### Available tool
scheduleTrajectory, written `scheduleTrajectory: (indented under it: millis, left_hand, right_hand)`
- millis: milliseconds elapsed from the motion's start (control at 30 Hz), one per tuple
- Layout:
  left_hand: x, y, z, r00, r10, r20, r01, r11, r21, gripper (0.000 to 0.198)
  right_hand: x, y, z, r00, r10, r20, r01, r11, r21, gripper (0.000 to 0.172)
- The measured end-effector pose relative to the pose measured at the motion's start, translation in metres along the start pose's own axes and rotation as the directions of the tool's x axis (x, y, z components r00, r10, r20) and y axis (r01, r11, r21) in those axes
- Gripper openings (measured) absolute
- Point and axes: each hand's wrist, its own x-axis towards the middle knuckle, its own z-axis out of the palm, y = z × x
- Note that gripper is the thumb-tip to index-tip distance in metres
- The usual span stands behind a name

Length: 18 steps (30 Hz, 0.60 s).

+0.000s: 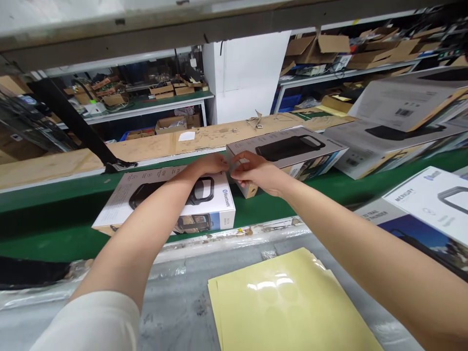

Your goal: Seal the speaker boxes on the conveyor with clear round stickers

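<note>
Along the green conveyor belt (pixel 263 214), a white sleeve (pixel 84 324) leads to the left hand (pixel 208 165), lying almost flat with its fingers together above the far edge of a Bluetooth product box (pixel 164 202); whether it grips that box cannot be told. Just beside it, the right hand (pixel 258 173) curls into a tight pinch at the near corner of a grey product box (pixel 288 151) lying on the belt; anything in that pinch is hidden. In front of the belt, yellow sheets (pixel 288 302) lie on a grey table (pixel 175 312). Further right along the belt, a white Mercury box (pixel 427 204) and other tilted boxes (pixel 395 141) lie piled.
</note>
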Motion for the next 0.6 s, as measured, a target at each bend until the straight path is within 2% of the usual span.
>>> scheduleTrajectory:
  millis: [133,367,500,567,600]
  left_hand:
    - [-0.004,-0.009,-0.004,1.0,0.018,0.003,-0.018,0.999,-0.036,0.02]
    - [-0.001,-0.016,-0.002,1.0,0.016,-0.007,-0.016,0.997,-0.069,0.017]
    - [0.003,-0.022,-0.002,1.0,0.019,-0.004,-0.02,0.996,-0.087,0.02]
    - [0.004,-0.025,-0.001,1.0,0.022,-0.015,-0.024,0.996,-0.087,0.02]
    - [0.005,-0.027,0.0,1.0,0.022,-0.022,-0.023,0.996,-0.083,0.021]
  right_hand:
    - [0.013,-0.002,0.016,0.996,0.078,-0.053,-0.078,0.997,-0.006,0.047]
    - [0.029,0.002,0.038,0.98,0.123,-0.158,-0.165,0.945,-0.284,0.044]
    - [0.018,0.007,0.041,0.981,0.033,-0.193,-0.118,0.886,-0.449,0.041]
    - [0.006,0.012,0.043,0.98,-0.068,-0.188,-0.039,0.857,-0.513,0.039]
    - [-0.001,0.016,0.045,0.978,-0.143,-0.151,0.035,0.83,-0.556,0.046]
